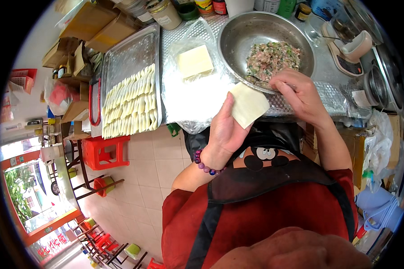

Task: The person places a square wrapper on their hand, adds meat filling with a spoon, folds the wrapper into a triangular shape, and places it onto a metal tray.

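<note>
My left hand [227, 126] holds a square dough wrapper [248, 106] flat across its fingers, close to the near rim of a large steel bowl [234, 40]. Inside that bowl lies minced meat filling with chopped greens [272, 59]. My right hand [298, 92] reaches over the bowl's near edge, its fingers closed on a thin utensil that is mostly hidden. A stack of square wrappers [195, 61] rests on a clear plastic bag left of the bowl. Farther left, a metal tray [131, 45] carries rows of folded dumplings [131, 104], packed side by side.
Jars and tubs [165, 15] line the back of the metal-covered table. At the right stand a kitchen scale [345, 57], a glass jar and a round container [363, 95]. Cardboard boxes [87, 23] crowd the left side. A red plastic stool [104, 154] stands below the tray.
</note>
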Demonstrator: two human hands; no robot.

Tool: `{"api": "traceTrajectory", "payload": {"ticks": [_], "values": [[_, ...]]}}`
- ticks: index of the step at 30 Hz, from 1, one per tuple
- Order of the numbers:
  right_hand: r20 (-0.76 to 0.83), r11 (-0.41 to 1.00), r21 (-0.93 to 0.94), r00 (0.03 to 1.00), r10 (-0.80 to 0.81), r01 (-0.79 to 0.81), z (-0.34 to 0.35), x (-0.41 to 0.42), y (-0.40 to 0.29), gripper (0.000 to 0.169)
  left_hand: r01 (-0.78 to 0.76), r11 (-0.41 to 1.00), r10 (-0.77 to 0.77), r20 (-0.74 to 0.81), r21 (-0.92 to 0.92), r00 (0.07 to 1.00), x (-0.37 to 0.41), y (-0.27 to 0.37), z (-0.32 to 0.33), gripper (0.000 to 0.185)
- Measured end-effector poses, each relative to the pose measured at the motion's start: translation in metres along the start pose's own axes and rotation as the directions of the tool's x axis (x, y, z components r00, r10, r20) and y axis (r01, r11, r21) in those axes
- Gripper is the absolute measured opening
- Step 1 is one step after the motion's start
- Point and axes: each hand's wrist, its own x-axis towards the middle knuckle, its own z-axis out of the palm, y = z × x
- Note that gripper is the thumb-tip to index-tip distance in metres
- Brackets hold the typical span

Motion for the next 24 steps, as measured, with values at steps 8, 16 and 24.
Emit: {"api": "traceTrajectory", "payload": {"ticks": [8,16,24], "values": [[-0.186,0.91,0.389,0.956,0.227,-0.141,0.002,-0.031,-0.006,0.017,0.017,0.999,-0.018,0.052,0.032,0.998,-0.001,0.005,0.006,0.043],[0.127,0.823,-0.289,0.871,-0.474,0.489,0.012,-0.045,-0.01,0.032,0.004,0.998,-0.009,0.089,0.059,0.996,0.0,0.015,-0.001,0.042],[0.172,0.797,-0.32,0.859,-0.483,0.512,0.006,-0.053,-0.012,0.028,-0.02,0.998,0.026,0.092,-0.067,0.995,-0.002,0.024,-0.001,0.044]]}}
